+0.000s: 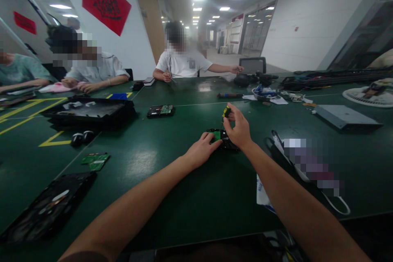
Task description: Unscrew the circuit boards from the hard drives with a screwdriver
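A black hard drive [229, 144] with a green circuit board [216, 135] lies on the dark green table [181, 196] in front of me. My left hand [201, 149] steadies it from the left, fingers and thumb resting on its edge and board. Above the drive, my right hand [239, 130] pinches a small yellow and black screwdriver [226, 111] by its handle. The screwdriver stands roughly upright, pointing down at the drive. Whether its tip touches a screw is too small to make out.
Another hard drive [160, 111] lies farther off, beside a black tray [92, 111]. Loose green circuit boards [96, 161] and a black tray with metal pieces [46, 208] are left. A grey metal box [346, 117] is right. A person in a white shirt [184, 64] sits opposite.
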`<state>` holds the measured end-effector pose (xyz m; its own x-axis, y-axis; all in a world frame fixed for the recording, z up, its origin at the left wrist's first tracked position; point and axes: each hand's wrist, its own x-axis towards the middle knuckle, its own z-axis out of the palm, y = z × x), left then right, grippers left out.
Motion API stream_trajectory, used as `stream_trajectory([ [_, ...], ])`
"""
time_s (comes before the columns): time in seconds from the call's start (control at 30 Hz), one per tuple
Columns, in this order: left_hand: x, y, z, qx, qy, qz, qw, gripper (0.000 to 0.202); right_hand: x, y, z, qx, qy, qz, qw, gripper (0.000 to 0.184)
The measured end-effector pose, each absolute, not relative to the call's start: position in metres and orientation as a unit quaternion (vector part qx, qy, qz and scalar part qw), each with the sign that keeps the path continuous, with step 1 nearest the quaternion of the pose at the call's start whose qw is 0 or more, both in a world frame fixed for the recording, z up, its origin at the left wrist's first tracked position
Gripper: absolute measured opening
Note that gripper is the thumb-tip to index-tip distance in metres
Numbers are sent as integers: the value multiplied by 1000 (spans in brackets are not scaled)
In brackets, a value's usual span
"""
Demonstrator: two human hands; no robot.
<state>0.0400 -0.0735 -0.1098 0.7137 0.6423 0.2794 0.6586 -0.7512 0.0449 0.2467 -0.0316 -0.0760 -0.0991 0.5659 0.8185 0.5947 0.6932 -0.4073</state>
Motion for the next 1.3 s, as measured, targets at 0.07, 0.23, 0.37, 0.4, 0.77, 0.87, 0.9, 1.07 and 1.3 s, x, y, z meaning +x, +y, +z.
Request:
stream_trajectory([
  [0.07, 40, -73, -110, -926, -349, -140, 30, 46, 247, -30, -78, -393, -737, -8, 549, 58],
  [0.23, 39, -73, -110, -925, -351, -142, 29, 45, 247, -29, -79, -390, -743, -8, 545, 59],
  [0.37, 40, -73, -111, -924, -351, -145, 31, 45, 247, -29, -78, -388, -748, 4, 539, 59],
  [0.4, 40, -73, -111, -924, -352, -145, 30, 45, 247, -29, -78, -389, -748, 4, 538, 59],
  [0.77, 40, -74, -110, -924, -355, -137, 36, 45, 246, -33, -74, -395, -748, -15, 532, 57],
  [0.87, 40, -74, -110, -924, -354, -138, 41, 45, 246, -33, -74, -394, -747, -13, 535, 57],
  [0.9, 40, -74, -110, -924, -354, -139, 42, 45, 246, -33, -73, -394, -747, -15, 535, 57],
  [1.07, 40, -74, -110, -924, -351, -143, 41, 44, 246, -34, -73, -390, -749, -18, 535, 55],
  [1.3, 40, -74, -109, -923, -354, -146, 28, 44, 246, -33, -76, -399, -742, -11, 539, 55],
])
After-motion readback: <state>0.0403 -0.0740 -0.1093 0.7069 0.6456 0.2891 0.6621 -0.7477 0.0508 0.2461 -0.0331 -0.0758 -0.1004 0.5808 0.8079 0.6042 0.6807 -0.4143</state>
